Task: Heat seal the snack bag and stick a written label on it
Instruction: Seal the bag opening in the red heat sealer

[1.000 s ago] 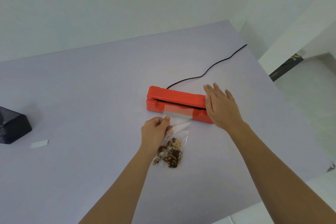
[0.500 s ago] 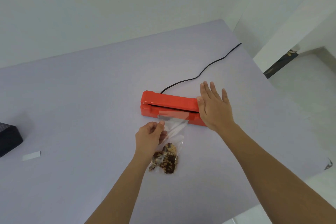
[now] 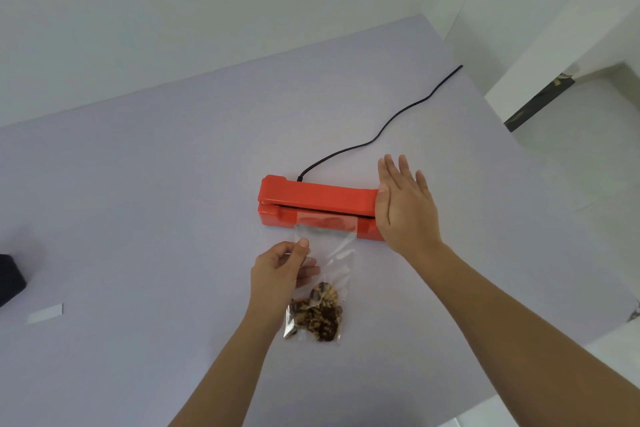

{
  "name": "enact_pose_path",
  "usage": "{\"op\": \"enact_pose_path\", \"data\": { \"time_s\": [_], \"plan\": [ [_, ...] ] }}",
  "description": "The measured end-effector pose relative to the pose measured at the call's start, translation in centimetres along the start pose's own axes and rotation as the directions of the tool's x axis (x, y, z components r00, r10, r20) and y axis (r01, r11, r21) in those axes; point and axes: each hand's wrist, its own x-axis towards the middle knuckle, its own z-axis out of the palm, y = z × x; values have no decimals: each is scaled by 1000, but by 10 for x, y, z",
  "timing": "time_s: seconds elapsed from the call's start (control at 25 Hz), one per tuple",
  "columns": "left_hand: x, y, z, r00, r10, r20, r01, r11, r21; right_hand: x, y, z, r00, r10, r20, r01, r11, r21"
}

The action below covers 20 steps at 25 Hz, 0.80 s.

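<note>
A red heat sealer [image 3: 311, 199] lies across the middle of the pale purple table [image 3: 156, 218]. A clear snack bag [image 3: 322, 295] with brown snacks at its bottom lies in front of it, its open top tucked into the sealer's slot. My left hand [image 3: 278, 269] pinches the bag's left edge near the top. My right hand [image 3: 403, 208] lies flat, fingers spread, over the sealer's right end. A small white label [image 3: 45, 314] lies on the table far to the left.
A black power cord [image 3: 381, 130] runs from the sealer's back toward the table's far right corner. A black box [image 3: 10, 282] sits at the left edge. The table's right edge drops to a white floor.
My right hand has lifted its fingers somewhat off the sealer's right end. My left hand keeps its pinch on the bag. The camera view has shifted slightly.
</note>
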Motion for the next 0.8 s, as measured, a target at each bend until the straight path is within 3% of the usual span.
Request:
{"op": "enact_pose_path", "data": {
  "time_s": [0.8],
  "plan": [
    [-3,0,1,1000,11,4,-11,999,-30,0,3,3,999,-23,-22,24,1000,5]
  ]
}}
